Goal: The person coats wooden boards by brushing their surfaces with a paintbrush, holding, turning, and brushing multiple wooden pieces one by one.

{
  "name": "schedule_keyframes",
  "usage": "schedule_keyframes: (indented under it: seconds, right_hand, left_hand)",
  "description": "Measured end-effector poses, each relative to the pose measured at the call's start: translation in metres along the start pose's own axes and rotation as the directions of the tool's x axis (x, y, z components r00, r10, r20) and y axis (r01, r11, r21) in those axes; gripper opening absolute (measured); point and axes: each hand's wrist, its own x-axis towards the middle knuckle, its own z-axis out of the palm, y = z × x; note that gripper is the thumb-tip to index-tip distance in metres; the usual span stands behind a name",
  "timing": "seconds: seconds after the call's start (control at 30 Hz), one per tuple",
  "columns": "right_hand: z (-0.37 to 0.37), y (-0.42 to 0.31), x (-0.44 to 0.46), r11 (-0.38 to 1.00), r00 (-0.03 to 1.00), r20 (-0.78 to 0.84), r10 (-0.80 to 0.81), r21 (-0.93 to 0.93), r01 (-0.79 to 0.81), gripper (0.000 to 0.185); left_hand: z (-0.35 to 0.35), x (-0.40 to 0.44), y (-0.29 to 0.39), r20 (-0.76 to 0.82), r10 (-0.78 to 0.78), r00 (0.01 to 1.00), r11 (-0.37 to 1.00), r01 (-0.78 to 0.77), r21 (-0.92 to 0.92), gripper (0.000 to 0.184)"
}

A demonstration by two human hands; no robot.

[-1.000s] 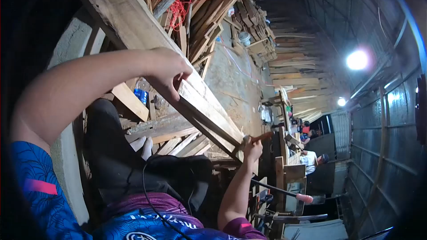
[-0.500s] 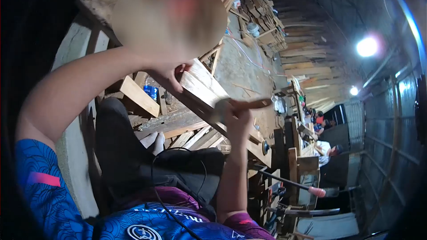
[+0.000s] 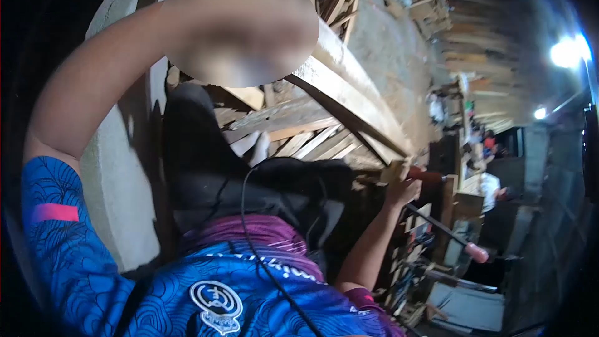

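A long pale timber (image 3: pixel 355 103) slants across the view from the blurred patch at the top down to the right. My right hand (image 3: pixel 402 192) is at its lower right end, fingers wrapped around a tool with a reddish-brown handle (image 3: pixel 427 176). Something yellowish shows beside these fingers, but its kind is unclear. My left forearm (image 3: pixel 112 72) reaches up to the upper end of the timber. The blurred patch covers my left hand, so its fingers and anything in them are hidden.
Loose wood offcuts (image 3: pixel 312 140) lie around my foot (image 3: pixel 261 148). A black rod with a pink grip (image 3: pixel 477 253) sticks out at the right. Stacked boards (image 3: pixel 477 43) line the far side. A person in a white shirt (image 3: pixel 490 191) is at the back right.
My right hand has moved right along the timber to its far end, with the tool. My left hand, seen on the timber before, is now behind the blur. The whole view has shifted.
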Motion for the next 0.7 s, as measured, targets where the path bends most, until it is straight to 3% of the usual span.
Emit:
schedule_keyframes:
  seconds: [0.1, 0.13, 0.17, 0.2, 0.3, 0.37, 0.4, 0.43, 0.5, 0.53, 0.57, 0.6, 0.63, 0.7]
  right_hand:
    - [-0.015, -0.032, -0.011, 0.889, 0.993, 0.111, -0.046, 0.458, -0.01, 0.032]
    - [-0.021, -0.04, -0.007, 0.873, 0.981, 0.047, -0.188, 0.465, 0.145, 0.032]
    - [-0.031, -0.047, -0.004, 0.838, 0.947, -0.022, -0.32, 0.459, 0.294, 0.032]
    - [-0.047, -0.063, -0.006, 0.817, 0.925, 0.007, -0.379, 0.472, 0.331, 0.027]
    - [-0.081, -0.102, -0.023, 0.656, 0.814, -0.035, -0.58, 0.573, 0.491, 0.015]
    - [-0.1, -0.112, -0.046, 0.486, 0.781, -0.097, -0.616, 0.734, 0.475, 0.02]
    - [-0.112, -0.114, -0.051, 0.467, 0.743, -0.076, -0.665, 0.734, 0.493, 0.022]
    - [-0.119, -0.116, -0.057, 0.445, 0.688, -0.044, -0.724, 0.733, 0.515, 0.025]
    - [-0.11, -0.125, -0.067, 0.317, 0.655, -0.129, -0.744, 0.795, 0.517, 0.027]
    - [-0.097, -0.128, -0.076, 0.287, 0.657, -0.167, -0.735, 0.802, 0.525, 0.029]
    - [-0.08, -0.129, -0.084, 0.308, 0.645, -0.206, -0.736, 0.747, 0.59, 0.031]
    - [-0.07, -0.128, -0.088, 0.33, 0.638, -0.176, -0.75, 0.735, 0.592, 0.029]
    - [-0.064, -0.122, -0.088, 0.351, 0.627, -0.145, -0.765, 0.723, 0.595, 0.027]
    - [-0.055, -0.105, -0.082, 0.408, 0.643, -0.045, -0.765, 0.738, 0.537, 0.022]
  left_hand:
    - [0.001, -0.004, 0.035, 0.022, 0.103, 0.994, 0.993, -0.101, -0.056, 0.043]
    - [-0.001, -0.006, 0.048, -0.01, 0.165, 0.986, 0.983, -0.165, -0.083, 0.04]
    - [-0.015, -0.01, 0.069, 0.076, 0.113, 0.991, 0.994, -0.113, -0.012, 0.051]
    - [-0.026, -0.018, 0.077, 0.055, 0.224, 0.973, 0.973, -0.226, 0.049, 0.056]
    - [-0.074, -0.074, 0.118, -0.044, 0.308, 0.95, 0.942, -0.298, 0.157, 0.05]
    - [-0.113, -0.114, 0.143, -0.186, 0.376, 0.907, 0.92, -0.342, 0.193, 0.052]
    - [-0.124, -0.122, 0.159, -0.279, 0.385, 0.879, 0.921, -0.35, 0.168, 0.053]
    - [-0.121, -0.134, 0.169, -0.452, 0.366, 0.814, 0.926, -0.367, 0.088, 0.054]
    - [-0.095, -0.15, 0.183, -0.774, 0.277, 0.569, 0.842, -0.531, -0.089, 0.059]
    - [-0.089, -0.148, 0.186, -0.794, 0.27, 0.545, 0.779, -0.609, -0.153, 0.062]
    - [-0.101, -0.136, 0.194, -0.589, 0.347, 0.73, 0.752, -0.592, -0.29, 0.049]
    - [-0.113, -0.125, 0.202, -0.336, 0.396, 0.855, 0.759, -0.51, -0.404, 0.035]
    - [-0.106, -0.128, 0.205, -0.346, 0.387, 0.855, 0.839, -0.482, -0.253, 0.04]
    - [-0.079, -0.132, 0.202, -0.537, 0.27, 0.799, 0.955, -0.293, 0.043, 0.05]
